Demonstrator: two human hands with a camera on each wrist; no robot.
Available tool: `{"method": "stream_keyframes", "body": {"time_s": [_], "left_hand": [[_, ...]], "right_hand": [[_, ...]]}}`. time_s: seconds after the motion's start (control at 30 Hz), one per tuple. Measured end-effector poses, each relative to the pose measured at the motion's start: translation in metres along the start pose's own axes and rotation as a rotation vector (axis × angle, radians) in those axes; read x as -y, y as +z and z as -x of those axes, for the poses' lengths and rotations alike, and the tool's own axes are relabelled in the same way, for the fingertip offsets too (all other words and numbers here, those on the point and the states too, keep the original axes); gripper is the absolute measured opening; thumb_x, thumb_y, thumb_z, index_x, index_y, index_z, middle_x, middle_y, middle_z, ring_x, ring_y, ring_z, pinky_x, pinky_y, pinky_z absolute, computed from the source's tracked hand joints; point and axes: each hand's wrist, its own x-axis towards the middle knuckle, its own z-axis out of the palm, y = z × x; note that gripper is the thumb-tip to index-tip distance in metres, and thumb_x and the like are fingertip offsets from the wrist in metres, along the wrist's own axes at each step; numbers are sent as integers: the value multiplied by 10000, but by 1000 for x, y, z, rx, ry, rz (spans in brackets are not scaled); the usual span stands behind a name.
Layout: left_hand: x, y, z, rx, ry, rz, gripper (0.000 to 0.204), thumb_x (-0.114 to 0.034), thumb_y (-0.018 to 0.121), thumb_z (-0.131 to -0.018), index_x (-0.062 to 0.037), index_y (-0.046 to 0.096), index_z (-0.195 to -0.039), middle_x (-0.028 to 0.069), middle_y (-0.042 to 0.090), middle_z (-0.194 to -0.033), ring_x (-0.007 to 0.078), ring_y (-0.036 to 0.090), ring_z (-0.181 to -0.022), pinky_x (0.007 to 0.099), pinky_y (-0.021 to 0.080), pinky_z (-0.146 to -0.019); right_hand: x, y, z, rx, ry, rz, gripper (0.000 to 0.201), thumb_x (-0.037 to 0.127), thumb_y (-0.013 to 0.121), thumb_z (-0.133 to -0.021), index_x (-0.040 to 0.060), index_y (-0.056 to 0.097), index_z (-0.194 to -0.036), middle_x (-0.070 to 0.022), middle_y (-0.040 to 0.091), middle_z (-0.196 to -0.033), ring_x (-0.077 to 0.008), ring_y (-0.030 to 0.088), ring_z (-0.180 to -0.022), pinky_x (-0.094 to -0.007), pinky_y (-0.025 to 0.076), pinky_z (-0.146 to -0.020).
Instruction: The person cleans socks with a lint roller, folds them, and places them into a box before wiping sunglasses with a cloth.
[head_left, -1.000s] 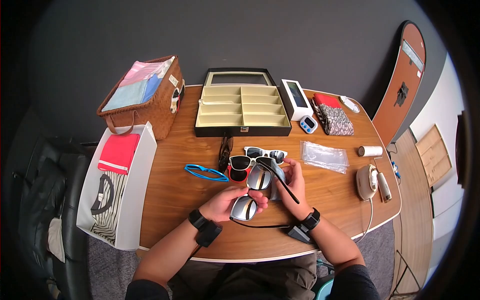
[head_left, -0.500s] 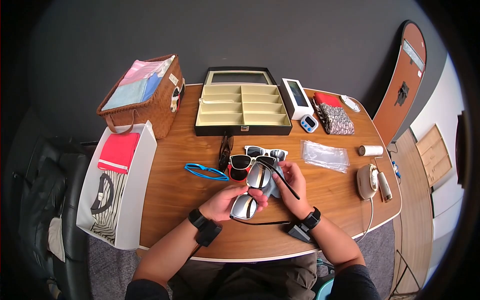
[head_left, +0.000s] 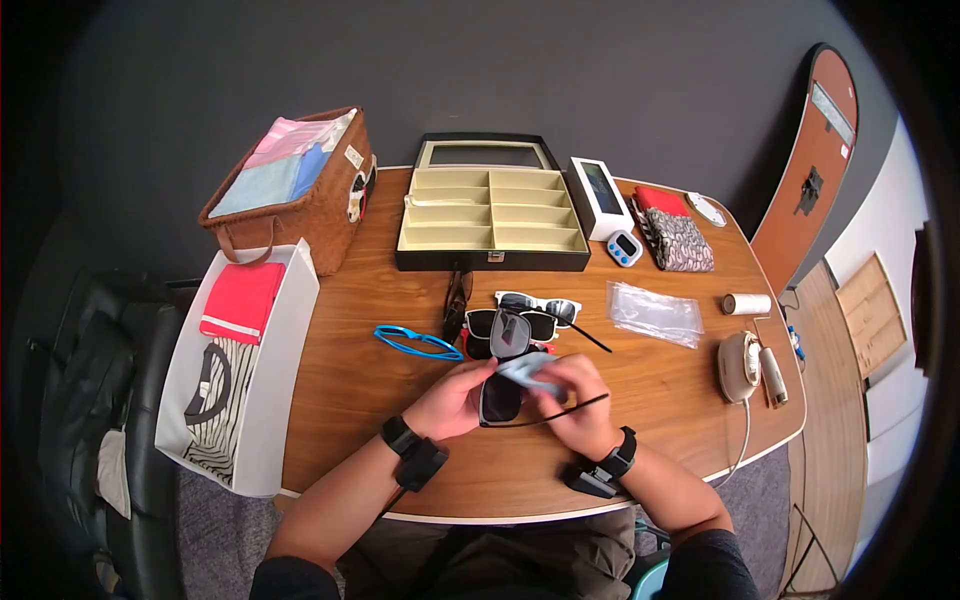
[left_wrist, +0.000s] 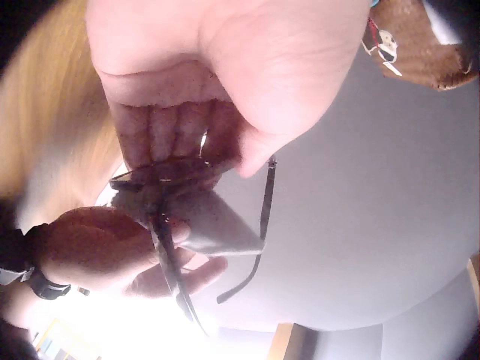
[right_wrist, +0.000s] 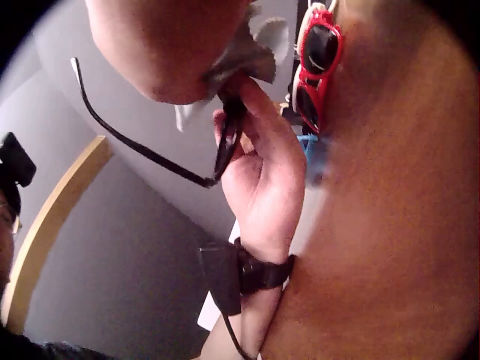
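Note:
Dark-lensed sunglasses [head_left: 501,398] are held up over the table by my left hand [head_left: 449,402], which pinches them near the bridge between thumb and fingers. My right hand [head_left: 583,408] grips a light grey-blue cloth [head_left: 530,371] against the frame, beside the bridge. Both temples stand out to the right in the head view. In the left wrist view the cloth [left_wrist: 217,225] hangs below the frame; in the right wrist view a temple [right_wrist: 142,150] extends past the hand. Behind lie white sunglasses [head_left: 562,308], red sunglasses [right_wrist: 322,51], brown-black ones [head_left: 457,303] and blue glasses [head_left: 419,343].
A compartmented case [head_left: 493,262] stands open at the back. Left are a wicker basket [head_left: 335,220] and a white box [head_left: 281,380] with folded clothes. Clear plastic sleeves [head_left: 655,314], a small timer [head_left: 624,248], a lint roller [head_left: 746,304] and a steamer [head_left: 738,367] lie right.
The held sunglasses have turned, their lenses now looking dark instead of mirrored. My right hand has moved left and down, bringing the cloth onto the frame. The head view has shifted slightly.

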Motion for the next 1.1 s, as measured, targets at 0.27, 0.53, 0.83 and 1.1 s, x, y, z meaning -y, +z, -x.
{"method": "stream_keyframes", "body": {"time_s": [0.27,0.53,0.83,1.1], "left_hand": [[4,-4,-5,-70,98,-69,470,-347,449,-1084,22,580,-1344,146,606,-1375,253,592,-1255,426,453,-1091],[3,-5,-6,-60,124,-48,422,-335,448,-1084,12,596,-1274,172,631,-1324,278,591,-1260,430,454,-1093],[4,-4,-7,-82,117,-3,391,-317,469,-1078,10,614,-1238,186,636,-1305,292,597,-1249,449,444,-1106],[1,-11,-7,-34,129,82,429,-359,479,-1068,7,621,-1239,180,646,-1285,303,599,-1229,442,437,-1110]], "right_hand": [[1,5,-9,244,-120,154,364,2,735,-754,119,733,-1099,-72,610,-867,-269,597,-827,-390,489,-741],[5,6,-11,294,17,2,248,-42,672,-823,61,709,-1046,-129,644,-837,-315,627,-769,-399,511,-700],[2,4,-10,253,106,-4,191,-36,626,-869,23,700,-1035,-142,668,-873,-313,634,-787,-394,517,-738],[-17,-15,-12,56,235,-154,451,-43,549,-815,-6,623,-1259,-132,637,-957,-250,620,-913,-345,499,-845]]}}
